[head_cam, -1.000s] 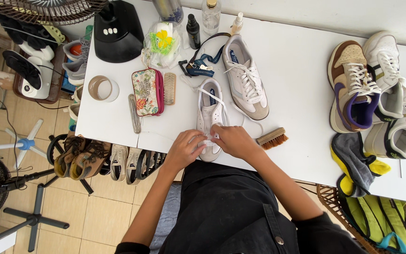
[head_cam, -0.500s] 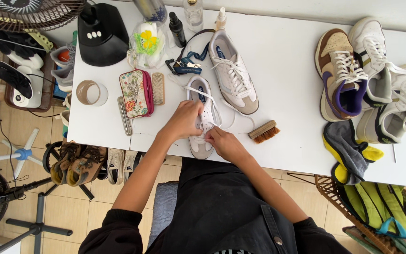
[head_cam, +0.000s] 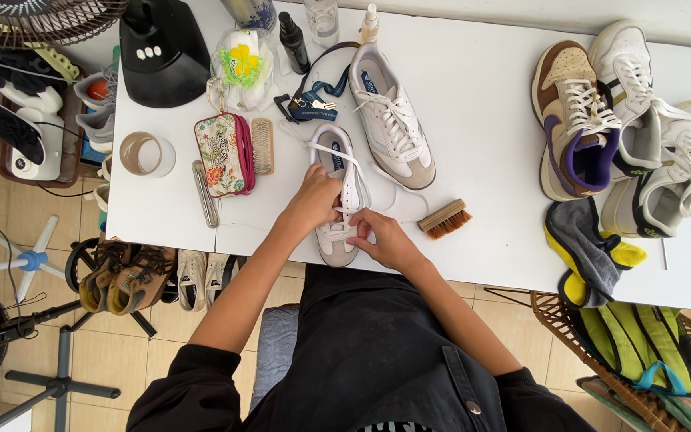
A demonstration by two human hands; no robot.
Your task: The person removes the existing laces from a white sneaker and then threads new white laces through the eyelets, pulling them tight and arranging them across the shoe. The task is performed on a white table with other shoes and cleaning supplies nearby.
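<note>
Your left hand [head_cam: 316, 198] lies on top of the white low sneaker with a grey toe cap [head_cam: 339, 194], fingers curled down over the middle of it and pressing on the tongue and laces. Your right hand [head_cam: 387, 240] is just beside it, nearer to the toe, with its fingertips pinched closed on the white shoelace [head_cam: 349, 154] where this crosses the eyelets. The sneaker lies flat on the white table [head_cam: 489, 144], heel away from you and toe at the near edge, directly between your two hands.

Just right of your right hand lies a small wooden brush with brown bristles [head_cam: 444, 219], not touching it. Beyond your hands, a second white sneaker with dark insole [head_cam: 390, 114] lies at an angle, close to the first one. To the left of your left hand you have a floral zip pouch with pink edge [head_cam: 224, 153], a slim tan brush [head_cam: 262, 146] just beside it, and further left a roll of brown tape [head_cam: 146, 154].

Well apart to the right of your right hand there is a brown, cream and purple high sneaker [head_cam: 571, 120], and nearer to the table edge a grey and yellow cloth [head_cam: 592, 250].
</note>
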